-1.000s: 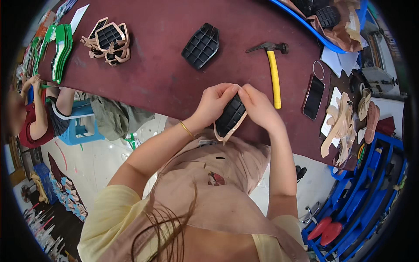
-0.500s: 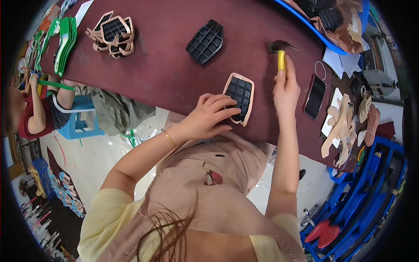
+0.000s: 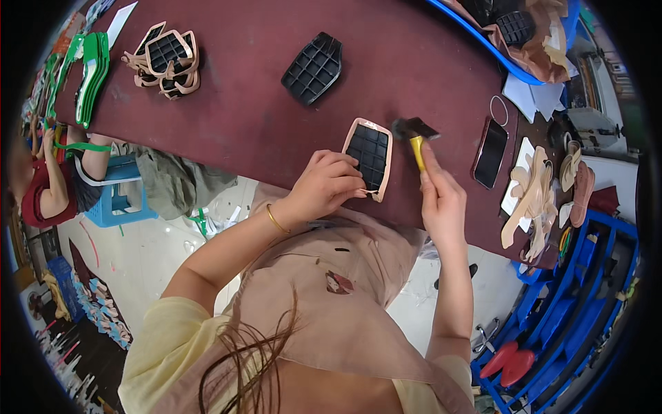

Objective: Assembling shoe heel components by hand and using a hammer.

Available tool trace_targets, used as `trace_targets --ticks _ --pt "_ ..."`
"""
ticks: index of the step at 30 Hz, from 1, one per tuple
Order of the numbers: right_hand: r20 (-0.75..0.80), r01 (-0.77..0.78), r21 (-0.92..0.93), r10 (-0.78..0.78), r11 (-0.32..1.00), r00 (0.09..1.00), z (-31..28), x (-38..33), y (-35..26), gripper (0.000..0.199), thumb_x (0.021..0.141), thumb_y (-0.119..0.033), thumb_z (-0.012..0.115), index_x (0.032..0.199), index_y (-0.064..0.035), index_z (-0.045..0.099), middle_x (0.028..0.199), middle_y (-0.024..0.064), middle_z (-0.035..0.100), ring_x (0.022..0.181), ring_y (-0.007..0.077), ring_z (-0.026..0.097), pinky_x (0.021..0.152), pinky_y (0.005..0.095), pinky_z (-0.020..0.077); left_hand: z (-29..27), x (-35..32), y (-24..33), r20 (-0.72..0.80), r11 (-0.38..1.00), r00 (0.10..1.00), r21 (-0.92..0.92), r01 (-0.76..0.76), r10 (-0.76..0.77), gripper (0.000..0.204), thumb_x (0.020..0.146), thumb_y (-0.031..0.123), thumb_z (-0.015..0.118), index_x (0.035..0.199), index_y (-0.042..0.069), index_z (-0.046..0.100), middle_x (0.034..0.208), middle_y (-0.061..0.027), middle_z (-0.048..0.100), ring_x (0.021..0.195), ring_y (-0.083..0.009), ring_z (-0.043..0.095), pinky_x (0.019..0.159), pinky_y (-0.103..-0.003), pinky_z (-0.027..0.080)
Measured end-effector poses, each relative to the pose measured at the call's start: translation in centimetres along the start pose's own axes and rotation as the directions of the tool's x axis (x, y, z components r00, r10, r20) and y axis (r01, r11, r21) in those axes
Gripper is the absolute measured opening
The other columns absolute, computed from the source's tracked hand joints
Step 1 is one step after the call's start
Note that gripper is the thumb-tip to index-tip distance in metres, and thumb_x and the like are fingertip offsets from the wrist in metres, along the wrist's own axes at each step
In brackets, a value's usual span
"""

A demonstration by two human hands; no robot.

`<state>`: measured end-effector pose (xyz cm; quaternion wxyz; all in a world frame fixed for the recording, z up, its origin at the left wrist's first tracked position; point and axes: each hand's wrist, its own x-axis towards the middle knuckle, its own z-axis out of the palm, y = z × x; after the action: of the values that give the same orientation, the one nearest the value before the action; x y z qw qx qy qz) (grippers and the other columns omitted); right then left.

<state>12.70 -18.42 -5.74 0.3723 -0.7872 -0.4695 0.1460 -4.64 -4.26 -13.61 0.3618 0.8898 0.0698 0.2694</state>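
On the table's near edge lies a pink-rimmed sole piece [image 3: 369, 155] with a black gridded middle, its narrow end toward me. My left hand [image 3: 325, 181] has its fingers bent together over the piece's near left edge, holding it against the table. My right hand [image 3: 443, 200] is closed round the yellow handle of a hammer [image 3: 417, 148]. The dark hammer head, smeared by motion, is just right of the piece's far end; whether it touches anything I cannot tell. Farther off, a loose black gridded pad [image 3: 312, 70] lies by itself.
Pink-strapped sandal parts [image 3: 169, 58] are piled at the far left beside green strips [image 3: 93, 79]. A phone [image 3: 492, 153] and beige straps [image 3: 532, 193] lie right, a blue-rimmed tray [image 3: 483, 43] far right. Another person [image 3: 55, 183] sits left. Blue racks [image 3: 572, 331] stand lower right.
My right hand has brought the hammer leftward and nearer, close to the pink-rimmed piece. My left fingers have drawn back from across the piece and curled at its left edge.
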Motion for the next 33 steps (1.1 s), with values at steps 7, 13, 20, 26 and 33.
trace_targets --ticks 7,13,20,26,33 --pt "0.056 0.025 -0.051 -0.022 0.998 0.998 -0.4 -2.5 -0.3 0.035 0.087 0.000 0.053 0.122 -0.0032 0.057 0.069 0.0126 0.051 0.058 0.0232 0.053 0.056 0.0300 0.0434 -0.2 0.0 -0.2 0.037 1.000 0.999 -0.017 0.000 0.001 0.018 0.075 0.020 0.072 0.090 0.013 0.067 0.097 0.0002 0.061 0.104 -0.0223 0.054 0.087 -0.039 0.038" --pt "0.019 -0.063 0.047 0.063 0.997 0.998 -0.9 -5.4 -1.5 0.029 0.087 0.001 0.053 0.115 0.0029 0.060 0.072 0.0147 0.055 0.057 0.0224 0.052 0.056 0.0296 0.0439 -0.4 -0.4 0.4 0.029 1.000 1.000 -0.010 0.005 -0.005 0.017 0.075 0.020 0.072 0.090 0.013 0.067 0.097 -0.0004 0.061 0.106 -0.0228 0.054 0.087 -0.039 0.038" --pt "-0.066 0.148 0.002 -0.147 0.989 0.987 -0.1 -6.0 -0.4 0.030 0.087 0.001 0.053 0.117 0.0014 0.059 0.069 0.0147 0.050 0.056 0.0227 0.049 0.053 0.0313 0.0420 -0.4 0.2 0.0 0.040 1.000 0.999 0.020 -0.018 0.017 0.017 0.075 0.020 0.072 0.090 0.014 0.067 0.097 -0.0008 0.061 0.106 -0.0236 0.053 0.087 -0.039 0.039" --pt "0.027 -0.071 0.041 0.070 0.997 0.997 0.6 -3.9 -0.5 0.033 0.089 -0.002 0.053 0.121 -0.0046 0.058 0.068 0.0156 0.050 0.056 0.0260 0.051 0.055 0.0331 0.0429 -0.4 0.1 0.7 0.018 1.000 1.000 0.023 -0.009 0.008 0.016 0.076 0.021 0.072 0.089 0.013 0.067 0.097 0.0000 0.060 0.106 -0.0224 0.053 0.088 -0.040 0.034" --pt "-0.283 0.222 -0.410 -0.355 0.885 0.891 1.4 4.2 2.3 0.029 0.092 -0.014 0.053 0.119 -0.0037 0.056 0.084 0.0126 0.056 0.073 0.0263 0.055 0.071 0.0321 0.0457 -2.4 3.7 1.8 -0.099 0.974 0.989 -0.208 0.088 -0.111 0.013 0.087 0.016 0.061 0.082 0.004 0.060 0.080 -0.0041 0.052 0.081 -0.0210 0.051 0.080 -0.034 0.037"
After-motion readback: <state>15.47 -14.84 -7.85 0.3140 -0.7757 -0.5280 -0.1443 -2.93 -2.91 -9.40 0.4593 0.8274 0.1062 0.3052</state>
